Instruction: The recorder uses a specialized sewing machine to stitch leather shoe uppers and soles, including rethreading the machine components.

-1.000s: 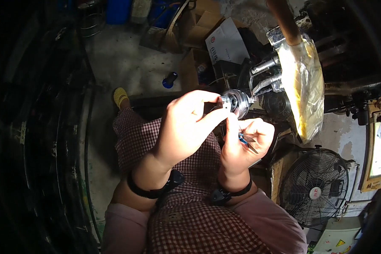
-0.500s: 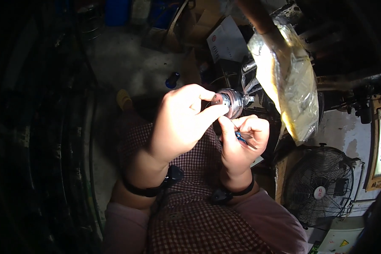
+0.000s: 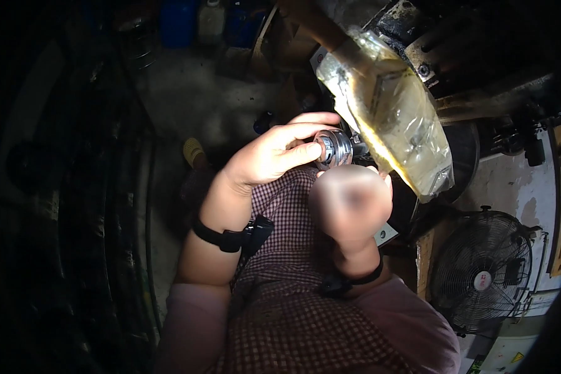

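My left hand (image 3: 274,156) pinches a small round shiny metal part (image 3: 333,148) between thumb and fingers, held up in front of my chest. Just below and right of it is my right hand (image 3: 352,199), curled into a fist and blurred, so whatever is in it is hidden. The part sits against the lower end of a machine piece wrapped in a yellowish clear plastic bag (image 3: 386,106). Both wrists wear black bands. My checked shirt fills the lower middle.
A standing fan (image 3: 486,268) is at the right on a pale floor. Dark machinery (image 3: 474,56) lies beyond the bag. Cardboard boxes (image 3: 274,37) and blue containers (image 3: 177,22) stand at the top. A yellow shoe (image 3: 193,149) rests on the concrete floor.
The view has tipped so the bagged piece now sits closer to centre. My right hand has risen and closed into a blurred fist under the metal part; the left hand keeps its hold.
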The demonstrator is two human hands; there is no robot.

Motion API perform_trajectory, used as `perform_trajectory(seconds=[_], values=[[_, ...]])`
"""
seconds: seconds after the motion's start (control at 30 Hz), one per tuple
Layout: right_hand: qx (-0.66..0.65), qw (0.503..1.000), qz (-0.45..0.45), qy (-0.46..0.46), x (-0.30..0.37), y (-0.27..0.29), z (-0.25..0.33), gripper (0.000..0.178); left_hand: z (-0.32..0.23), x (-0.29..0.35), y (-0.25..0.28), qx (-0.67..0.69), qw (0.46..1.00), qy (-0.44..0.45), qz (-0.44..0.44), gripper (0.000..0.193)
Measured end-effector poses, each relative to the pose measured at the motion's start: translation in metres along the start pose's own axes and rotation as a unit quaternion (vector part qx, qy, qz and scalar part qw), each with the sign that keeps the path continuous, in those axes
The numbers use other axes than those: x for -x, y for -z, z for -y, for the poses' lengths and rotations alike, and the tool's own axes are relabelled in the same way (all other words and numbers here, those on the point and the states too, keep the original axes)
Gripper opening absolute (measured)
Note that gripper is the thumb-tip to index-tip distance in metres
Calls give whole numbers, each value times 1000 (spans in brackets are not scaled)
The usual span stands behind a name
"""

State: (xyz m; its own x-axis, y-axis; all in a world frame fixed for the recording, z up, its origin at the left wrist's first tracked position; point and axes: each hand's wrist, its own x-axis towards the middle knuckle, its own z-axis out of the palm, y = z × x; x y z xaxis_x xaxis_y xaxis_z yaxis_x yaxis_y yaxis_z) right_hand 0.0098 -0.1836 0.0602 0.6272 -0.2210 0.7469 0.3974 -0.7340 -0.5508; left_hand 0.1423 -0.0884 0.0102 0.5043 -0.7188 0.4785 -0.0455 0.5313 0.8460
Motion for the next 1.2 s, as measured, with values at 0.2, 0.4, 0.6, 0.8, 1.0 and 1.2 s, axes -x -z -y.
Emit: perform_trajectory(seconds=[0.2, 0.4, 0.6, 0.8, 1.0, 1.2], values=[[76, 989, 61, 114, -3, 25, 19, 31, -1, -7, -11, 165, 986, 30, 21, 25], [-8, 985, 120, 120, -3, 34, 31, 16, -34, 29, -51, -433, 840, -216, -247, 36], [-105, 991, 54, 59, 1, 46, 13, 12, -49, 50, -60, -125, 934, -145, -303, 16], [-291, 817, 291, -405, 29, 27, 4, 35, -64, 60, -54, -65, 944, -111, -303, 22], [-519, 728, 127, -430, 22, 0, 7, 35, -70, 58, -63, -74, 944, -111, -302, 22], [-566, 770, 43, -291, 30, -16, 2, 30, -61, 59, -71, 13, 939, -127, -319, 14]])
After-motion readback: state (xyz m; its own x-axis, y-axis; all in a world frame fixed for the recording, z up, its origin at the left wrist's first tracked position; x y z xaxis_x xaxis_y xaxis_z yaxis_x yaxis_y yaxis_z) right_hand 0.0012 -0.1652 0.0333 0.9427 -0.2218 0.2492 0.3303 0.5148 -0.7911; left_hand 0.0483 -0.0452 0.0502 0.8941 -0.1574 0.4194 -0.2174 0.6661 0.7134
